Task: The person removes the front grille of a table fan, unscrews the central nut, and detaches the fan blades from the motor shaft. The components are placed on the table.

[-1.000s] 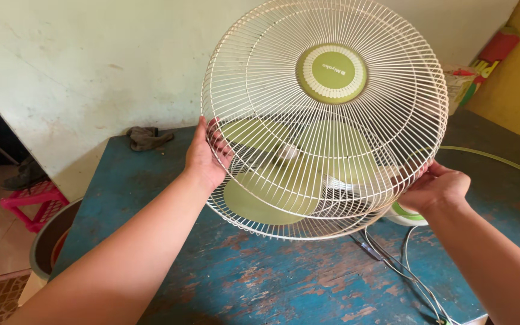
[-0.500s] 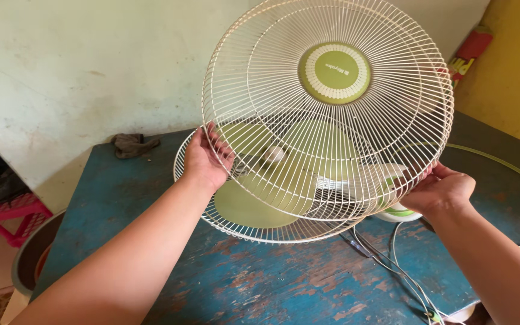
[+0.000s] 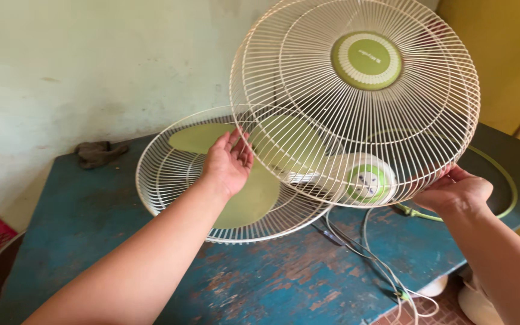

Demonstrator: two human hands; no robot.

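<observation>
I hold a round cream wire fan guard (image 3: 356, 102) with a green centre disc up in the air, tilted toward me. My left hand (image 3: 229, 162) grips its left rim and my right hand (image 3: 455, 191) grips its lower right rim. Below it on the blue table lies the fan's rear guard (image 3: 170, 174) with green blades (image 3: 245, 198) inside. The white and green fan body (image 3: 365, 180) shows through the lifted guard's wires.
The worn blue table (image 3: 260, 283) stands against a pale wall. A dark rag (image 3: 96, 153) lies at its back left. White cables (image 3: 380, 265) trail to the front right edge. A dark round surface with a green rim (image 3: 507, 180) sits right.
The front guard has come away from the rear guard and moved up and to the right. The rear guard with the blades now lies uncovered at the left.
</observation>
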